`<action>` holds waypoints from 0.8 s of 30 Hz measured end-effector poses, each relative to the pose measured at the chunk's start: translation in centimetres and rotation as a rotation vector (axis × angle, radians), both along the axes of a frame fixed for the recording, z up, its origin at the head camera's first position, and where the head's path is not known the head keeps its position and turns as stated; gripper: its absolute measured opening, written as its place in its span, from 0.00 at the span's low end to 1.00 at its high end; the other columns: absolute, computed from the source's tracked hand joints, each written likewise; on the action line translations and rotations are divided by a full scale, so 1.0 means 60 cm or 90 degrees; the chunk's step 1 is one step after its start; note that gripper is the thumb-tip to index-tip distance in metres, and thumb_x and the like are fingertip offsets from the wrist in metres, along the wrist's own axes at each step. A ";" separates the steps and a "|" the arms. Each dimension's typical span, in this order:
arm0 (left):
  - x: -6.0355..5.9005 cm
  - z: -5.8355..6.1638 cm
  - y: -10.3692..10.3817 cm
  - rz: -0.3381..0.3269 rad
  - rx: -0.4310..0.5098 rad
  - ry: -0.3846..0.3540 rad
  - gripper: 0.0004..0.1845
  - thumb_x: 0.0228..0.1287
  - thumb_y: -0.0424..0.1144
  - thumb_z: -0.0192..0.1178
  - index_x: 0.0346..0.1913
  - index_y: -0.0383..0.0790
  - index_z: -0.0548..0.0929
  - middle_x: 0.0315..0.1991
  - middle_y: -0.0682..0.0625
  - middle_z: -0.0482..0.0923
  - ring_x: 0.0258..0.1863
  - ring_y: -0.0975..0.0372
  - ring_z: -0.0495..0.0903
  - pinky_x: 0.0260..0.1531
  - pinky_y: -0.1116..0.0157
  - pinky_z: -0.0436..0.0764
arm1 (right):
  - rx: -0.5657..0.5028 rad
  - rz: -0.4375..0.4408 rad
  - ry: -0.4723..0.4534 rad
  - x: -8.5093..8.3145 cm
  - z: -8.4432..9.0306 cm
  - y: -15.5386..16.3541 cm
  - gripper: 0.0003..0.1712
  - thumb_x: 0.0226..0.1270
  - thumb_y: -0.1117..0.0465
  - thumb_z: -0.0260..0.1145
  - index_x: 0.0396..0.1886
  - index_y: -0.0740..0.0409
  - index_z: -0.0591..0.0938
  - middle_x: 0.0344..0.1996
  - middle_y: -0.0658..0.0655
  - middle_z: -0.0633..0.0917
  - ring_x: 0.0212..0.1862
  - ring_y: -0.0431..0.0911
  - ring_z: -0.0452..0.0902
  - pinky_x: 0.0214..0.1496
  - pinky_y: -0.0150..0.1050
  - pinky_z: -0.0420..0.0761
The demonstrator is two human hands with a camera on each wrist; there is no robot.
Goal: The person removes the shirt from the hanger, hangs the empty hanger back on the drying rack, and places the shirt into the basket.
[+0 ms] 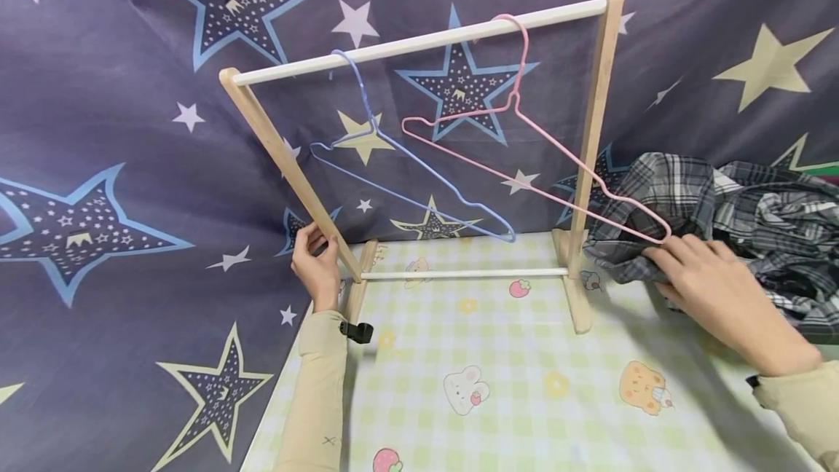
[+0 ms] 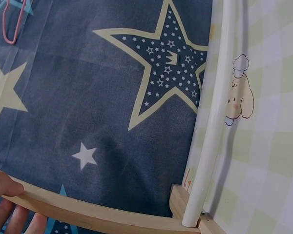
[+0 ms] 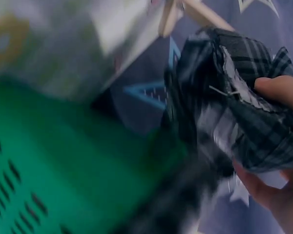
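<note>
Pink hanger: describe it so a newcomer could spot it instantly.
Find the wooden rack standing on the checked tablecloth. Two wire hangers hang from its white top bar; the pink hanger is the one nearer the right post, its low end by the plaid shirt. The blue hanger hangs left of it.

There is no readable text, label, brand or number in these pictures. The dark cloth (image 1: 118,166) carries only printed stars with small crown shapes. The checked cover of the table (image 1: 498,384) carries only cartoon animals, strawberries and flowers, without any words.
</note>
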State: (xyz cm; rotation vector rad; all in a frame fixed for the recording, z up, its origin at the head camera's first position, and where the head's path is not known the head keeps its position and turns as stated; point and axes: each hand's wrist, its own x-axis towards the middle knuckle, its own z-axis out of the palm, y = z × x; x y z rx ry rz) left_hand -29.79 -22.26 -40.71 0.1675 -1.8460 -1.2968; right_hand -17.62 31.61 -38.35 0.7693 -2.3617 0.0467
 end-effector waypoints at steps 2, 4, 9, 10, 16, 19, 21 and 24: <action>0.001 0.000 -0.002 0.006 -0.001 -0.003 0.18 0.59 0.23 0.66 0.52 0.37 0.85 0.46 0.40 0.85 0.46 0.51 0.84 0.45 0.48 0.85 | 0.006 -0.029 0.004 0.001 0.012 0.008 0.52 0.76 0.34 0.20 0.46 0.69 0.80 0.39 0.66 0.79 0.41 0.62 0.73 0.39 0.59 0.73; 0.002 0.001 -0.003 0.006 -0.002 -0.005 0.17 0.59 0.23 0.66 0.52 0.37 0.85 0.46 0.41 0.85 0.46 0.52 0.84 0.45 0.48 0.84 | 0.017 -0.057 0.005 0.003 0.022 0.019 0.53 0.74 0.33 0.18 0.46 0.69 0.80 0.38 0.67 0.78 0.41 0.63 0.72 0.40 0.60 0.73; 0.002 0.001 -0.003 -0.008 0.006 -0.002 0.18 0.58 0.23 0.66 0.51 0.37 0.85 0.46 0.40 0.85 0.46 0.51 0.84 0.46 0.46 0.84 | 0.028 -0.115 0.011 0.005 0.039 0.052 0.42 0.79 0.37 0.38 0.45 0.72 0.80 0.38 0.70 0.77 0.43 0.66 0.70 0.43 0.62 0.71; 0.002 0.001 -0.002 -0.010 0.008 -0.001 0.18 0.58 0.22 0.66 0.51 0.37 0.85 0.46 0.41 0.85 0.46 0.50 0.84 0.46 0.46 0.84 | 0.023 -0.123 0.019 0.003 0.042 0.059 0.42 0.79 0.36 0.38 0.44 0.72 0.80 0.38 0.71 0.76 0.43 0.67 0.70 0.43 0.62 0.71; 0.001 0.001 -0.002 -0.010 0.003 -0.002 0.17 0.58 0.22 0.66 0.51 0.38 0.85 0.46 0.40 0.85 0.46 0.49 0.84 0.46 0.47 0.84 | -0.057 -0.113 0.097 -0.013 0.051 0.111 0.49 0.77 0.35 0.23 0.42 0.73 0.76 0.36 0.73 0.73 0.41 0.70 0.67 0.44 0.64 0.69; 0.000 -0.001 -0.003 0.000 -0.007 -0.003 0.17 0.58 0.22 0.65 0.51 0.36 0.85 0.46 0.40 0.85 0.46 0.50 0.84 0.45 0.46 0.84 | -0.081 -0.106 0.125 -0.019 0.051 0.138 0.43 0.80 0.39 0.26 0.44 0.74 0.73 0.35 0.74 0.70 0.38 0.69 0.66 0.43 0.63 0.67; -0.002 -0.002 -0.005 0.006 -0.013 -0.003 0.17 0.58 0.22 0.65 0.51 0.36 0.85 0.46 0.40 0.85 0.46 0.50 0.85 0.45 0.46 0.84 | -0.090 -0.120 0.139 -0.022 0.048 0.155 0.42 0.78 0.40 0.27 0.44 0.74 0.72 0.35 0.74 0.69 0.37 0.69 0.66 0.42 0.62 0.68; -0.002 -0.003 -0.004 0.006 -0.014 -0.003 0.18 0.58 0.23 0.65 0.52 0.36 0.84 0.47 0.40 0.85 0.46 0.51 0.84 0.45 0.48 0.84 | -0.120 -0.176 0.124 -0.029 0.034 0.181 0.39 0.78 0.43 0.29 0.45 0.74 0.71 0.37 0.77 0.71 0.37 0.70 0.68 0.39 0.62 0.70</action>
